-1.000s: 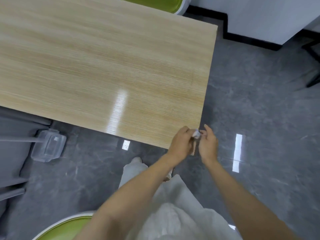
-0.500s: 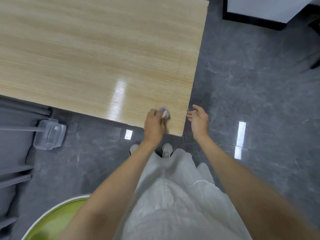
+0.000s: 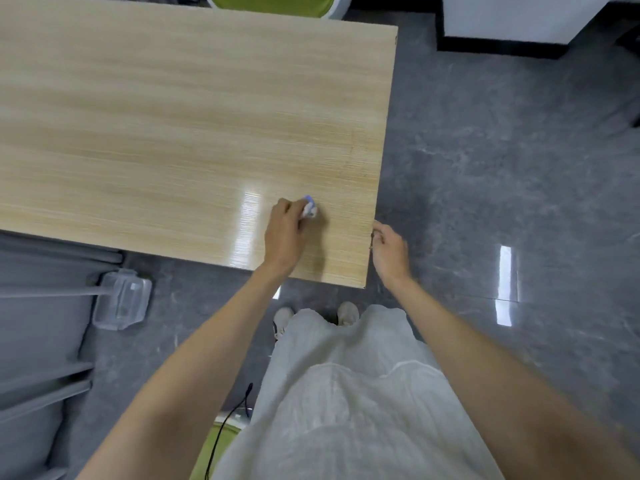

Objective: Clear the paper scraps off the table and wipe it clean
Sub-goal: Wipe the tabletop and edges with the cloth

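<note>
The person stands at the table's (image 3: 194,126) near right corner; the left hand (image 3: 284,233) lies on the tabletop, fingers curled round a small white and blue wad (image 3: 309,208) that it presses to the wood, a little in from the right edge and beside the bright glare patch; cloth or paper, I cannot tell. Half a second ago that hand and the wad sat right at the near edge by the corner; now they are farther in, towards the far side. A second ago both hands met on the wad off the corner; now they are apart. The right hand (image 3: 389,251) hangs just beside the right edge, close to the corner; its fingers, spread before, are now curled in, and I cannot tell whether they pinch anything. A clear plastic box (image 3: 121,299) sits on the grey floor (image 3: 502,161) below the near edge.
</note>
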{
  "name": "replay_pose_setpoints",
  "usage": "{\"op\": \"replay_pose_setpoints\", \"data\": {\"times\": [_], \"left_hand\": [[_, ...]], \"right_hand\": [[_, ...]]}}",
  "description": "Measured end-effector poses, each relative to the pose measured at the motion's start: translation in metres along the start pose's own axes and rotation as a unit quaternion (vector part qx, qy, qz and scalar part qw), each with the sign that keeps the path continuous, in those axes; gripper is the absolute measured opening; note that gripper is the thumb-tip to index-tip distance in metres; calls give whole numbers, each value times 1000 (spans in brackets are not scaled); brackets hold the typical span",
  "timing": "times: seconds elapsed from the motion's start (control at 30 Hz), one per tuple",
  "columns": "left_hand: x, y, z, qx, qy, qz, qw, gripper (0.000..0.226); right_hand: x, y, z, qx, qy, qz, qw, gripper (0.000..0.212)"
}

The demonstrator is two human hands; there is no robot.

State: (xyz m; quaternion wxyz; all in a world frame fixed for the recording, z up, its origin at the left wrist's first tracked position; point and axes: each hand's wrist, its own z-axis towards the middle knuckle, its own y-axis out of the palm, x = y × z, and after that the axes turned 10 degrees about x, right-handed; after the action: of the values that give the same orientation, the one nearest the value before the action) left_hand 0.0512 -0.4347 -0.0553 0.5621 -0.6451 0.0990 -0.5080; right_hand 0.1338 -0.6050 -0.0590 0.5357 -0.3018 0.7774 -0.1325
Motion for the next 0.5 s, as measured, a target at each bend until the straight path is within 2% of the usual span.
{"op": "replay_pose_setpoints", "data": {"times": [0.1,0.17,0.23,0.3,0.37,0.5], "left_hand": [[29,32,-37,-98,151,-2,984,41],[34,43,-59,-137,289,7,948,56],[27,44,-57,-140,374,24,917,60],[18,41,-41,-153,462,44,872,59],[6,40,-20,-158,559,77,811,54],[-6,46,20,-193,649,54,734,43]], "right_hand": [[3,0,1,27,15,26,999,37],[8,-2,3,38,28,39,998,39],[12,-4,1,35,37,45,998,38],[13,-3,-1,38,37,38,998,39],[14,2,-2,38,22,21,999,39],[10,9,-12,48,-4,-8,999,43]]}}
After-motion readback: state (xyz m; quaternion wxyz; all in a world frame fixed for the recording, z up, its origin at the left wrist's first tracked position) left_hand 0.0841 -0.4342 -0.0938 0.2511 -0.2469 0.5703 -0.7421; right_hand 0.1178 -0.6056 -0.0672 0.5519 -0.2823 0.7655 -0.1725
